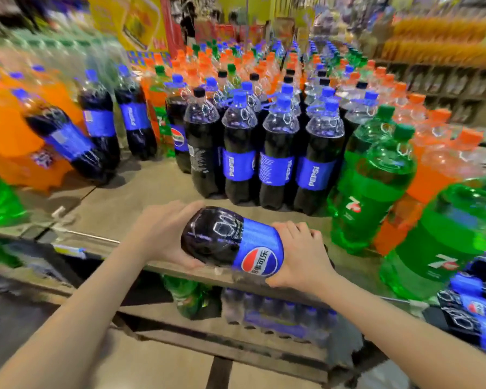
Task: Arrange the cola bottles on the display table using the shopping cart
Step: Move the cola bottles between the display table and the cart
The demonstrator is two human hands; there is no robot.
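Both hands hold one large Pepsi bottle (232,242) lying sideways above the near edge of the surface (141,192). The left hand (163,234) wraps its fingers around the dark end of the bottle, and the right hand (300,256) grips the other end, next to the blue label. I cannot tell which end carries the cap, because the hands cover both.

Just beyond the bottle stands a row of upright Pepsi bottles (267,164), and to the right of them are green 7-Up bottles (371,186), close together. Further to the left, one Pepsi bottle (65,141) appears to lean, though the picture is blurred there.

The risk, as I judge it, is in turning the bottle upright. The free space in front of the row is narrow, so a swinging end could hit the near standing bottles and push them over, one against another. If the bottle is set too near to the edge of the surface, it may tip off toward the floor. The smooth round plastic may also slip during the turn.
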